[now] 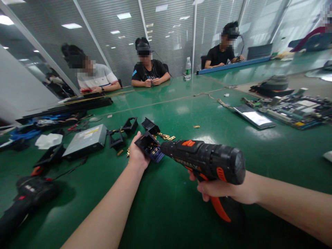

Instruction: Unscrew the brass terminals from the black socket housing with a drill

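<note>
"Where are our grips?"

"Our left grip [137, 154] is closed on the black housing [148, 146], well in from the far edge of the counter [166, 207]; our right grip [225, 190] wraps the handle of the cordless drill [203, 159]."

"Seated?"

"Its tip is hard to make out. We should brace the housing firmly and drive straight, without tilting."

a glossy green bench [166, 214] spans the frame; behind it, a grey, horizontally slatted glass partition [173, 52] with slim pale uprights [194, 38] shows bright rectangular lights [123, 16]; middle left, a plain white wall [20, 79].
</note>
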A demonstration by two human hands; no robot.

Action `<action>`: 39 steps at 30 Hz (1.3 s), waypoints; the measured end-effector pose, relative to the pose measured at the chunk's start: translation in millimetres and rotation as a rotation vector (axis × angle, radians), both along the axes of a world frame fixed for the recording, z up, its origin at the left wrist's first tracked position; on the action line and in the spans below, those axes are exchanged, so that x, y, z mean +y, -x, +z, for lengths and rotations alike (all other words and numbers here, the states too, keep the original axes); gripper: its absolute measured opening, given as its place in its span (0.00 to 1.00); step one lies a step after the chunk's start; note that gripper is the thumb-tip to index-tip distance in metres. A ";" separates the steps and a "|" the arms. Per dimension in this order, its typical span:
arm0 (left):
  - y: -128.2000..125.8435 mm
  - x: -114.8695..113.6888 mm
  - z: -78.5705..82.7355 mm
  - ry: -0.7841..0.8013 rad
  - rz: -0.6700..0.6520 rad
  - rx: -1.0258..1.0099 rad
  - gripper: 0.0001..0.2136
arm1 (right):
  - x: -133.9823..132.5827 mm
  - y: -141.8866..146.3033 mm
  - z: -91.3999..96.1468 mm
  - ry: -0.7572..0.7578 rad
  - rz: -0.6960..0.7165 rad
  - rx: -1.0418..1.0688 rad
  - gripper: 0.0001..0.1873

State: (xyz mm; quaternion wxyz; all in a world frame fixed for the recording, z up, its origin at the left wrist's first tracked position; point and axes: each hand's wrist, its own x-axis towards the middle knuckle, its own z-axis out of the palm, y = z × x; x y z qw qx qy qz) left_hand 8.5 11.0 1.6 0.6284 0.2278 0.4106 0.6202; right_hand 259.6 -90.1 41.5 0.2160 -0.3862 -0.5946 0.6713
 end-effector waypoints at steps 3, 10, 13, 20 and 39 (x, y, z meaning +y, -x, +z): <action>0.5 0.2 -0.4 0.001 -0.006 -0.006 0.16 | 0.2 -0.4 -0.2 -0.011 0.016 0.007 0.19; -0.2 -1.0 0.3 0.001 0.000 -0.004 0.15 | -1.7 -1.8 -1.5 -0.028 0.002 0.028 0.22; -0.1 0.0 -0.8 -0.003 0.019 -0.018 0.14 | -2.0 -2.6 1.2 -0.061 0.043 0.043 0.16; -0.9 0.1 -1.4 0.010 0.046 -0.014 0.13 | -0.8 -3.1 0.0 -0.158 0.074 0.059 0.12; 1.1 1.1 -0.5 -0.001 0.056 -0.003 0.13 | 0.8 -2.9 -3.7 -0.137 0.089 0.093 0.15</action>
